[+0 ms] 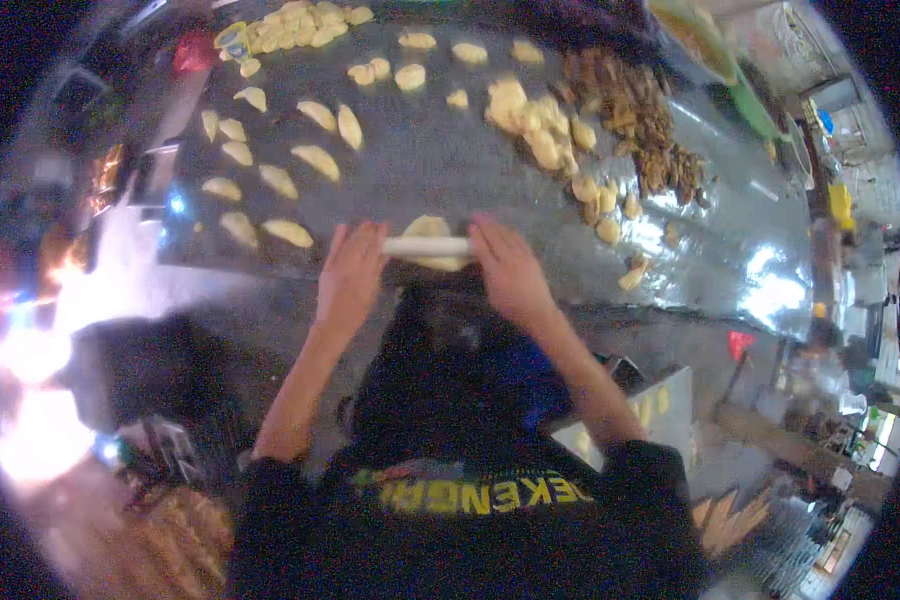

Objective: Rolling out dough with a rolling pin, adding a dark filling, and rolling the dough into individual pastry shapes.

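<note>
A pale rolling pin lies crosswise over a flattened piece of dough near the front edge of the grey table. The pin's left end is under my left hand, its fingers closed over it. My right hand holds the other end in the same way. The fingers are slightly blurred. Dough shows both beyond and nearer than the pin. To the left lie several flat, elongated dough pieces. Small rounded dough lumps are spread farther back.
At the far left sits a heap of pale pieces with a small clear cup. A cluster of dough lumps lies right of centre, beside a pile of brown strips. Below the table, at right, a tray carries pale pieces.
</note>
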`<state>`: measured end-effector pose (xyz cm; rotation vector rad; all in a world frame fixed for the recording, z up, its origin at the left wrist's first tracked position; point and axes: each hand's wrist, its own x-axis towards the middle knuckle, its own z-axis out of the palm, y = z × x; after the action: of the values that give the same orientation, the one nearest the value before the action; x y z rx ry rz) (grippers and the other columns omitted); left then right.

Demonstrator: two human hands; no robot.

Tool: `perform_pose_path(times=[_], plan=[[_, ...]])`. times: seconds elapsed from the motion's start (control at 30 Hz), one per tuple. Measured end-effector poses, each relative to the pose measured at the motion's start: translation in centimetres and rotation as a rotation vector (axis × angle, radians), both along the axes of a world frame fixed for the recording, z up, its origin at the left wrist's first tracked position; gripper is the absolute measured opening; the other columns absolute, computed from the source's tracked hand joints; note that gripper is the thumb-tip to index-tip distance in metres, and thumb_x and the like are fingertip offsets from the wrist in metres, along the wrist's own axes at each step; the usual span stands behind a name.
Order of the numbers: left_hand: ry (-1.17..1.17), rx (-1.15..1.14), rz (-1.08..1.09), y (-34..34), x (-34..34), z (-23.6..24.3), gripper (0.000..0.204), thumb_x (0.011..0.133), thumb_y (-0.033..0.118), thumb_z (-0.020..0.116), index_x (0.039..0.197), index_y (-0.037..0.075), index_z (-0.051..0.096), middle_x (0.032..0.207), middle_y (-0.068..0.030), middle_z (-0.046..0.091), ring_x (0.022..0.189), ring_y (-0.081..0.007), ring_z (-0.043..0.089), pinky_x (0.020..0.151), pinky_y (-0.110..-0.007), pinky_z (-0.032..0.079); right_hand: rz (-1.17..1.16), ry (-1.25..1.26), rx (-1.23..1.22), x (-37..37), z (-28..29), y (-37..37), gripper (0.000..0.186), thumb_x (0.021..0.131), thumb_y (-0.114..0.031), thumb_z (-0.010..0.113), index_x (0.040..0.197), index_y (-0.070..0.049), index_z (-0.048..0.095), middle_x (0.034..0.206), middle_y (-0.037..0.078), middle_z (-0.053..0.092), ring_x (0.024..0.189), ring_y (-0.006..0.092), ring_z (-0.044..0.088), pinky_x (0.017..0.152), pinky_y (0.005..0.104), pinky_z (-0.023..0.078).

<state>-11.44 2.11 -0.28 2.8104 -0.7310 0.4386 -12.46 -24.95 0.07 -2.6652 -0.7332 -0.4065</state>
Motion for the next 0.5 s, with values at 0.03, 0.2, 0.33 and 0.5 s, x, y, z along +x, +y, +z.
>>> perform_pose_path(times=[0.03, 0.2, 0.33, 0.5], plan=[[0.001, -0.002, 0.013, 0.1, -0.5, -0.4, 0.049, 0.082, 0.014, 0.065, 0.129, 0.004, 0.054, 0.113, -0.0126, 0.061, 0.114, -0.0281, 0.055, 0.107, -0.046, 0.037, 0.013, 0.001, -0.002, -0.4, 0.1, 0.1, 0.04, 0.082, -0.004, 0.054, 0.122, -0.002, 0.058, 0.126, 0.018, 0.057, 0.119, 0.0362, 0.053, 0.101, 0.0452, 0.043], [0.148, -0.061, 0.023, 0.0, -1.7, 0.2, 0.04, 0.082, 0.013, 0.064, 0.121, 0.006, 0.06, 0.111, -0.0118, 0.062, 0.114, -0.0285, 0.055, 0.105, -0.045, 0.039, 0.102, 0.121, -0.081, -0.3, 1.8, -1.1, 0.042, 0.081, -0.001, 0.054, 0.122, -0.003, 0.058, 0.119, 0.016, 0.061, 0.112, 0.0337, 0.056, 0.097, 0.0443, 0.044], [0.186, -0.112, 0.024, 0.0, -1.6, 2.6, 0.041, 0.081, 0.012, 0.064, 0.121, 0.007, 0.06, 0.112, -0.0107, 0.062, 0.114, -0.0293, 0.055, 0.106, -0.045, 0.039, 0.123, 0.145, -0.009, 0.2, 2.4, -1.4, 0.043, 0.078, -0.001, 0.054, 0.121, -0.004, 0.059, 0.116, 0.014, 0.062, 0.108, 0.0324, 0.058, 0.095, 0.0442, 0.044], [0.105, 0.031, 0.115, -1.2, 0.2, 0.2, 0.055, 0.092, 0.02, 0.052, 0.141, -0.002, 0.038, 0.14, -0.017, 0.048, 0.132, -0.0318, 0.043, 0.113, -0.046, 0.028, -0.028, 0.152, -0.031, 1.0, 0.5, 0.6, 0.051, 0.089, -0.016, 0.052, 0.136, 0.002, 0.044, 0.141, 0.021, 0.046, 0.131, 0.0359, 0.044, 0.106, 0.0487, 0.036]])
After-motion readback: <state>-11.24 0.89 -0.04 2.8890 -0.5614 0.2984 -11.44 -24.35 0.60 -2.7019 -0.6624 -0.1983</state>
